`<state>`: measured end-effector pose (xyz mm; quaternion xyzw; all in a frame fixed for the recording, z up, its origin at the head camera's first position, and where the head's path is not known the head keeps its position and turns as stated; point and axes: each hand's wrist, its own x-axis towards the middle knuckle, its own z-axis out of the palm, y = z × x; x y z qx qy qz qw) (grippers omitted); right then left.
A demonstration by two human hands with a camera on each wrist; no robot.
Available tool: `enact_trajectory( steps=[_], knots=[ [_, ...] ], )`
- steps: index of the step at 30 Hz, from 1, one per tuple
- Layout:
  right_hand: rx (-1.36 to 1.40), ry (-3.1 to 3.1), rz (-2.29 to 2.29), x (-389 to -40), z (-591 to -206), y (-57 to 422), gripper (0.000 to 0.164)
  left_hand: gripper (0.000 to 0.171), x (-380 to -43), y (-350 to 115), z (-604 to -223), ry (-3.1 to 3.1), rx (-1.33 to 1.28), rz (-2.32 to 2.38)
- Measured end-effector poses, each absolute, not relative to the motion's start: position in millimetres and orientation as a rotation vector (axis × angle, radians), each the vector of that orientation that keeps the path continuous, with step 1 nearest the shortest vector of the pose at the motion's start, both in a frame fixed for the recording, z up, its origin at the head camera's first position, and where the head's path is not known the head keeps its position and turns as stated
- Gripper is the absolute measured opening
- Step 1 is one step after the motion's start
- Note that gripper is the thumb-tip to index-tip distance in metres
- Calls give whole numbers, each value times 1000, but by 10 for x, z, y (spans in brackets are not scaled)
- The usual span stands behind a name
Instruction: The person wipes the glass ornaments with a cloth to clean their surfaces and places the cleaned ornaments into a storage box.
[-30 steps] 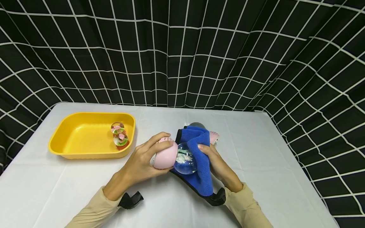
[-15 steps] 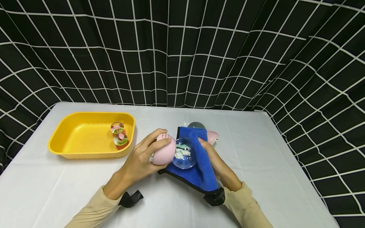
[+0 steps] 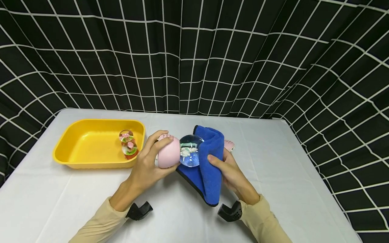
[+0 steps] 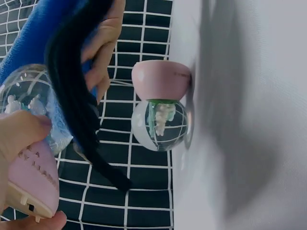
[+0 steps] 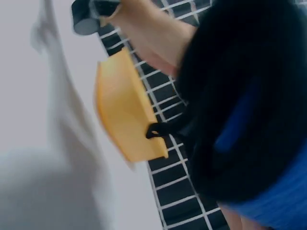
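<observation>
My left hand grips the pink base of a snow globe, tipped on its side with its clear dome toward the right. White figures show inside the dome. My right hand holds a blue cloth with black edging, its thumb on the front. The cloth lies against the dome's right side and hangs below it. A second pink snow globe lies on its side on the table behind the cloth; in the head view only its pink base peeks out.
A yellow tray stands at the left of the white table. Two small clear globes with red bases sit at its right end. A black curtain with a white grid hangs behind. Black wrist mounts are on both wrists.
The held snow globe has moved up and to the left with my left hand. The cloth has been lifted and folded higher around the dome's right side, covering more of the second globe.
</observation>
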<state>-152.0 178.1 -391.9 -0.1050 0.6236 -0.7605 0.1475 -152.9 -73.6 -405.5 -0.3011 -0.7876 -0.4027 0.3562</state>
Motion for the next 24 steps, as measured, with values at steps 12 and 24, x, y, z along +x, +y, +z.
enact_trajectory(
  steps=[12,24],
  knots=[
    [-474,2186,-2130,-1530,-3942,1738,61,80,-1517,-737,-4042,-2113,-664,-1112],
    [-623,2295,-2003,-1521,-3885,1795,62,84,-1500,-759,-4002,-2185,-671,-1247]
  ],
)
